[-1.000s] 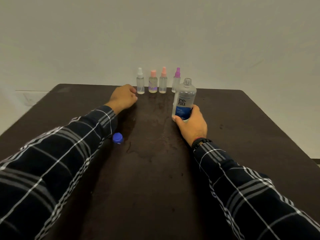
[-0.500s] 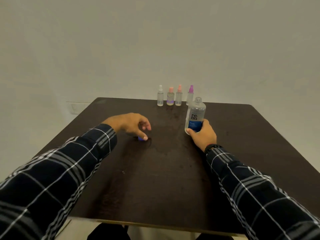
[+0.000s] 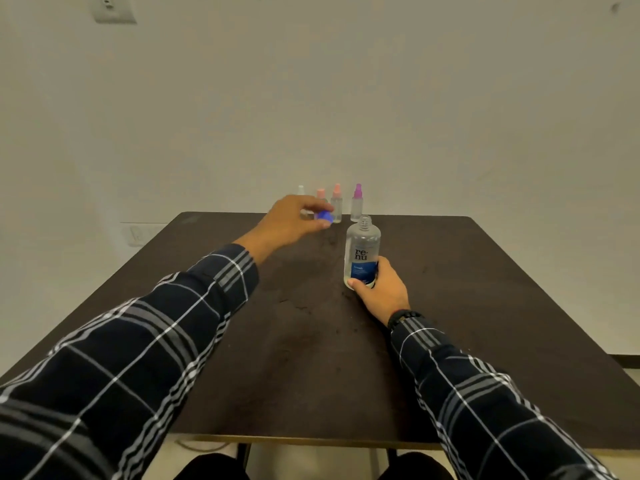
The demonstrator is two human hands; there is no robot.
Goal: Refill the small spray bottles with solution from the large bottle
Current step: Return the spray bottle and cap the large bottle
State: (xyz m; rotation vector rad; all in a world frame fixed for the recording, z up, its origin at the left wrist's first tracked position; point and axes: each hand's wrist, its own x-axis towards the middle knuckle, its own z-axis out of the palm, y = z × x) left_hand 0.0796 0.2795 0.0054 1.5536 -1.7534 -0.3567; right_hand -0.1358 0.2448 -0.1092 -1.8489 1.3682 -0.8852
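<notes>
The large clear bottle (image 3: pixel 362 252) with a blue label stands upright on the dark table (image 3: pixel 485 306), its neck uncapped. My right hand (image 3: pixel 379 291) grips its base. My left hand (image 3: pixel 294 220) is raised above the table and pinches the blue cap (image 3: pixel 325 217), to the left of the bottle's neck. Several small spray bottles line the table's far edge: a white-topped one (image 3: pixel 301 190) and a pink-topped one (image 3: pixel 321 194) partly hidden behind my left hand, another pink-topped one (image 3: pixel 336 204), and a purple-topped one (image 3: pixel 357 203).
A pale wall rises right behind the table. The table's front edge (image 3: pixel 311 439) lies close to my body, with my knees below it. A wall switch (image 3: pixel 112 8) sits at the top left.
My left hand picked the blue cap off the table and lifted it toward the large bottle's neck. My right hand kept its grip on the bottle. The camera tilted up.
</notes>
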